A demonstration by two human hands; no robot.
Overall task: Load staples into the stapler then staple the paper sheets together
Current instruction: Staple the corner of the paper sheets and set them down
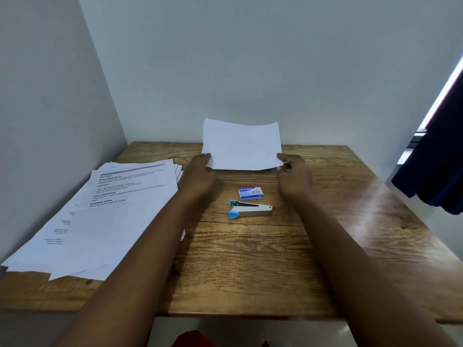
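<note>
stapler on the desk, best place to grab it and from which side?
Take the stapler across its long metal body, near the middle, coming from above. It lies flat on the wooden table, lengthwise left to right, blue end toward the left, so thumb and fingers can close on its near and far sides. The staple box sits close behind it, leaving less room there. Both hands hold paper, so one must let go first.

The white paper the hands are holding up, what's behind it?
Behind the held paper sheets, gripped by the left hand and right hand, only grey wall shows above. The table edge and wall right behind them are covered.
</note>
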